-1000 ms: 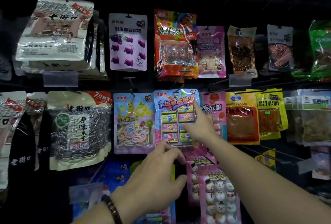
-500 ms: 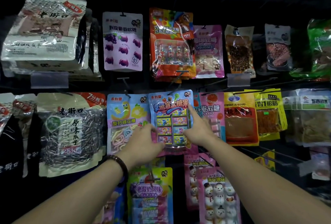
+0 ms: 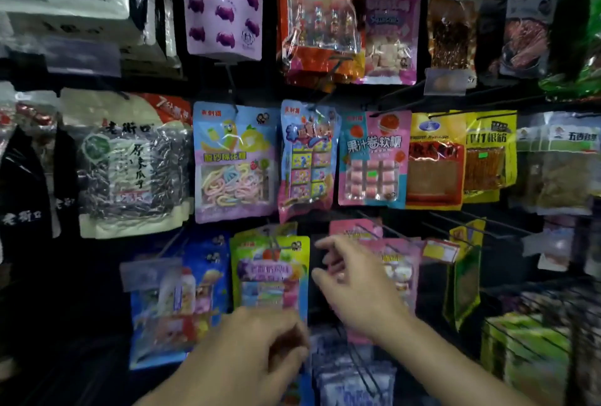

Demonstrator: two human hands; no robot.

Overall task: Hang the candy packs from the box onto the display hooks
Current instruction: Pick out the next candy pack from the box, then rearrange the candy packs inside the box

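Note:
The blue candy pack (image 3: 307, 158) with small coloured squares hangs tilted on a hook in the middle row, between a pastel-strip candy pack (image 3: 235, 162) and a pink-and-blue chew pack (image 3: 374, 158). Neither hand touches it. My right hand (image 3: 354, 285) hovers lower down, fingers loosely spread and holding nothing, in front of a pink pack (image 3: 400, 262) in the bottom row. My left hand (image 3: 260, 350) is lower still, fingers loosely curled, holding nothing, just below a green-and-yellow candy pack (image 3: 270, 269). The box is out of view.
Sunflower-seed bags (image 3: 130, 165) fill the left side. Yellow snack packs (image 3: 435, 162) and other snacks hang to the right. Bare black hooks (image 3: 461, 227) stick out at the lower right. A wire basket (image 3: 553, 324) stands at the bottom right.
Both hands have let go of the blue pack and dropped to the bottom row. The pack now hangs by itself, tilted. The view has moved closer and lower.

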